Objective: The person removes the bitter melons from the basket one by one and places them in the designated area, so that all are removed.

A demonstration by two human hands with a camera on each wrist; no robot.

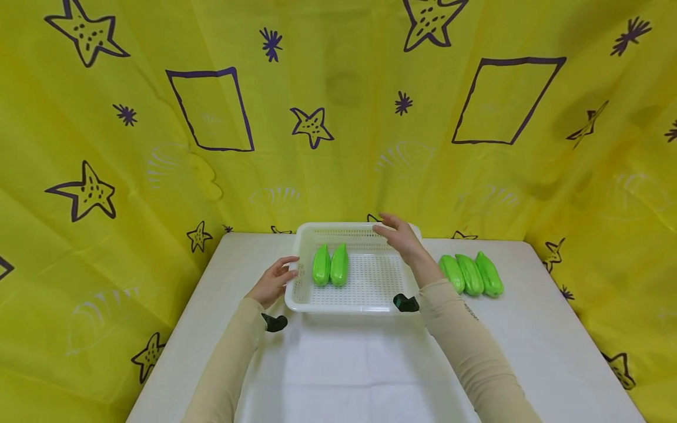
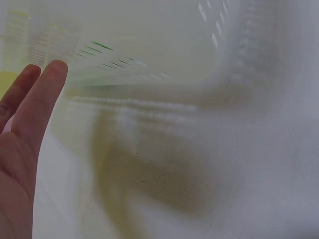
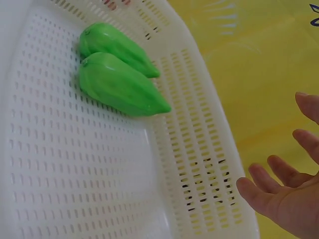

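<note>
A white perforated plastic basket (image 1: 376, 282) stands at the back of the table. Inside, at its left, two glossy green pepper-shaped vegetables (image 1: 330, 267) lie side by side, tips to the rear; the right wrist view shows this pair (image 3: 122, 84) closely. My left hand (image 1: 271, 284) is at the basket's left rim, fingers extended towards it; in the left wrist view the fingers (image 2: 42, 102) reach up by the basket's outer wall (image 2: 149, 50). Over the basket's back right corner is my right hand (image 1: 404, 239), its fingers spread and nothing in them.
Three more green vegetables (image 1: 472, 275) lie in a row on the white table (image 1: 338, 364), right of the basket beyond the right forearm. Yellow patterned curtain (image 1: 349, 176) closes in the back and both sides. Each wrist carries a small black device (image 1: 406, 303).
</note>
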